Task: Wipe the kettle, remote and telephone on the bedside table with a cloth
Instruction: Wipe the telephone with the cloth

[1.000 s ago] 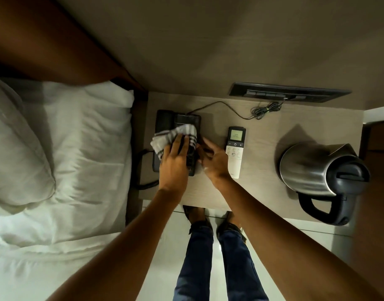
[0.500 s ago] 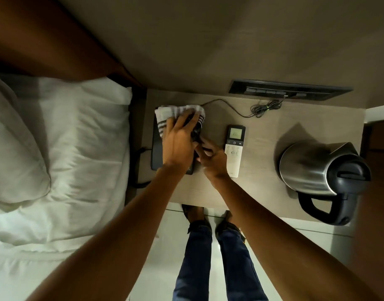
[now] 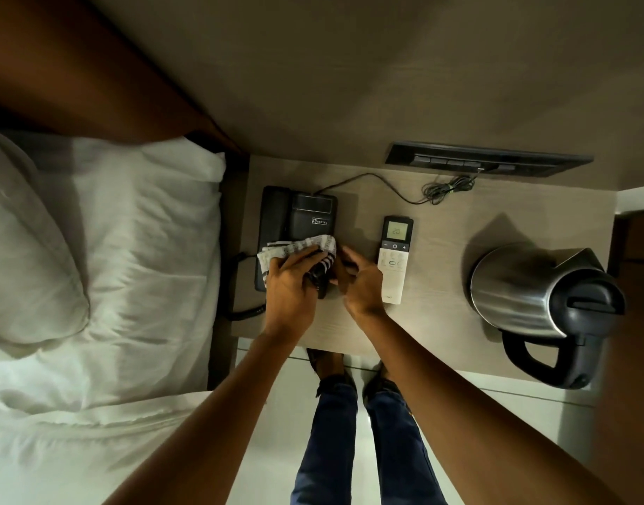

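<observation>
A black telephone (image 3: 298, 216) lies at the left end of the wooden bedside table (image 3: 440, 227). My left hand (image 3: 293, 282) presses a grey striped cloth (image 3: 295, 249) onto the phone's near half. My right hand (image 3: 360, 282) touches the phone's right edge, holding it steady. A white remote (image 3: 395, 260) with a lit screen lies just right of my right hand. A steel kettle (image 3: 532, 289) with a black lid and handle stands at the table's right end.
A bed with white sheets and a pillow (image 3: 29, 242) fills the left. A dark switch panel (image 3: 488, 164) sits on the wall behind the table, with a bundled cable (image 3: 446, 187) below it. A coiled phone cord (image 3: 240, 311) hangs at the table's left edge.
My left hand has drawn the cloth from the phone's far end back to its near half, uncovering the top of the phone. My right hand has stayed at the phone's side.
</observation>
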Available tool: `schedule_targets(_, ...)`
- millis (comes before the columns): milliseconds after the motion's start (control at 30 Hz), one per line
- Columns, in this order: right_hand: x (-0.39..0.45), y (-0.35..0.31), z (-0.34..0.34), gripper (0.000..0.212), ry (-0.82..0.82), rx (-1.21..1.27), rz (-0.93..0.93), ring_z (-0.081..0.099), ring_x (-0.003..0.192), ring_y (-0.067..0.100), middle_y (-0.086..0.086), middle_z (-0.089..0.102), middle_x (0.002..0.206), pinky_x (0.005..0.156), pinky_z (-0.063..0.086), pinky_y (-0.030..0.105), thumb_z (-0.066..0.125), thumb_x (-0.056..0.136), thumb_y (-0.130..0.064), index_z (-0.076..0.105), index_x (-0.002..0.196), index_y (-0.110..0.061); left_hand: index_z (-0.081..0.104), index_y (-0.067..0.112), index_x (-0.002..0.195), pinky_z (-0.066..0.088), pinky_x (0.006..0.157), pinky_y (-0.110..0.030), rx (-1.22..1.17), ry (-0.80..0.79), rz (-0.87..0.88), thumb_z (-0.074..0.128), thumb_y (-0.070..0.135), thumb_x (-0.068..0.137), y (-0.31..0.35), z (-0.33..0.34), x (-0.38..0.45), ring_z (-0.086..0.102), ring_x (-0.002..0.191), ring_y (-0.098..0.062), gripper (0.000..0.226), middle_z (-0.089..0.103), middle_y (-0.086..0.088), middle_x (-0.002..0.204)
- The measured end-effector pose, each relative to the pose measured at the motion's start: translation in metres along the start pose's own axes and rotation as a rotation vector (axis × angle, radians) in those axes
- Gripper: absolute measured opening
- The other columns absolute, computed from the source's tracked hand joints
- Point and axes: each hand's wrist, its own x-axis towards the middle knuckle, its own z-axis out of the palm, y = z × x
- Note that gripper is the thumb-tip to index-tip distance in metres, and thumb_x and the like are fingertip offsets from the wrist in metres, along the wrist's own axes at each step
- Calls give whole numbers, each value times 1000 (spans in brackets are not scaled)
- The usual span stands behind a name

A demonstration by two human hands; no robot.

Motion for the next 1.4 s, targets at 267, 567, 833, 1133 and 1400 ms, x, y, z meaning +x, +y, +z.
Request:
schedule_targets(267,-2,-2,3,46,52,-52,-91,69,110,20,19,71,136,86,67,40,70,102,-25,62,145,-11,49,15,150,39,116,-57,270,122,68,49,-2,94,29,-25,76,36,140,-43,59,44,-9,158)
schedule_targets(567,-2,-9,-2,50,-25,-107,-104,68,126,35,20,68,139,96,64,55,66,105,-23,55,153,-13,36,19,158,42,113,-54,297,34,-22,63,4,91,-4,13,-8,34,145,-40,74,34,-9,164)
schedule_targets(833,-3,-10,-1,49,-23,-67,-52,71,123,34,23,65,142,94,65,54,65,105,-22,55,153,-15,55,14,147,46,115,-46,151,-65,-88,62,-15,87,-38,16,-83,46,139,-37,66,50,-12,154)
schedule_targets(1133,-3,-7,-4,49,-34,-73,-80,71,122,36,21,69,137,92,66,50,65,106,-23,55,151,-8,49,22,149,53,97,-36,102,194,25,43,16,92,7,-2,5,45,124,-26,58,51,-6,150)
schedule_targets(1400,0,-8,-8,48,-50,-212,-146,65,133,27,15,68,144,112,56,42,67,105,-23,57,150,-13,60,14,140,52,107,-55,254,76,145,63,-3,86,-20,24,-29,42,139,-41,57,47,-9,152)
